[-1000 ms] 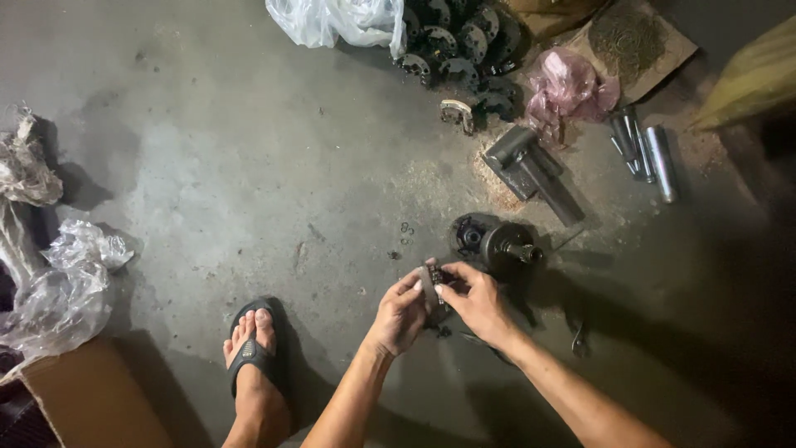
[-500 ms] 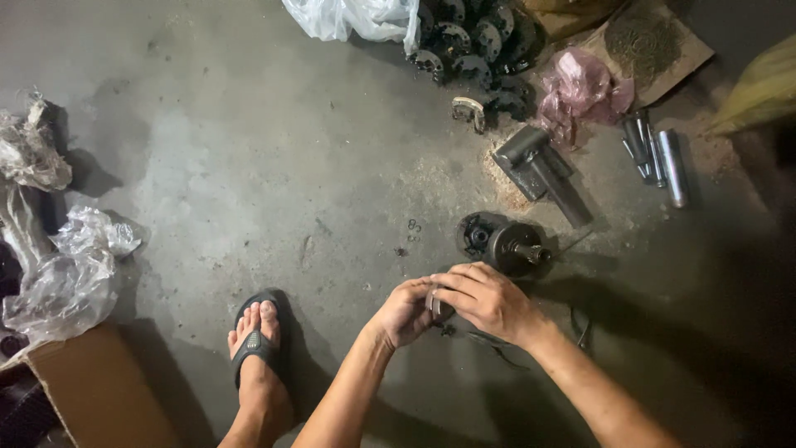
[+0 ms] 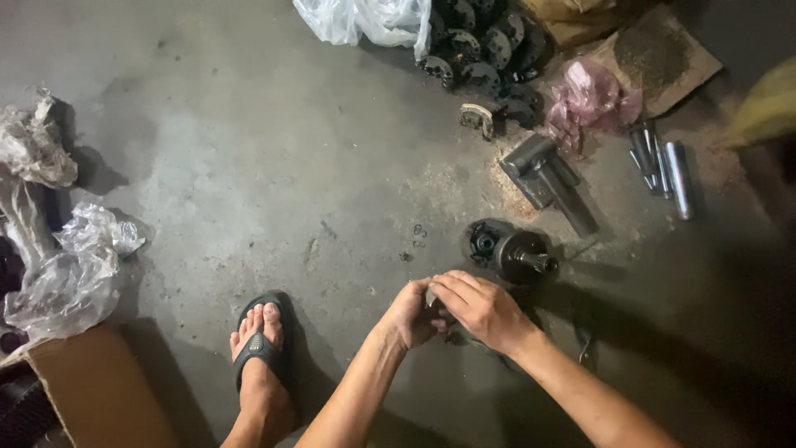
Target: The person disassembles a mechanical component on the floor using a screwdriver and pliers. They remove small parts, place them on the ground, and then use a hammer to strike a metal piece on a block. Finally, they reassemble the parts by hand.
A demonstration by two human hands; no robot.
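Far left: crumpled clear plastic wrap [image 3: 62,265] lies on the concrete floor [image 3: 249,149], with a cardboard box [image 3: 91,390] just below it at the frame's lower corner.
Foot: 1 bare foot in a dark flip-flop [image 3: 259,344] rests flat on the floor, left of the arms.
Left hand [image 3: 412,314]: fingers curled in, closed around a small dark metal part [image 3: 433,300], mostly hidden.
Small part: held between the 2 hands, low over the floor, just below the round motor piece.
Right hand [image 3: 483,309]: fingers lie over the top of the same part, clamped on it, touching the left hand.
Round motor piece [image 3: 510,249]: dark, with a short shaft, on the floor just beyond the hands.
Upper middle: a white plastic bag [image 3: 369,21] beside a pile of dark gear-like parts [image 3: 481,50].
Right: a grey metal block [image 3: 547,178], a pink bag [image 3: 593,99], then steel rods [image 3: 663,162].
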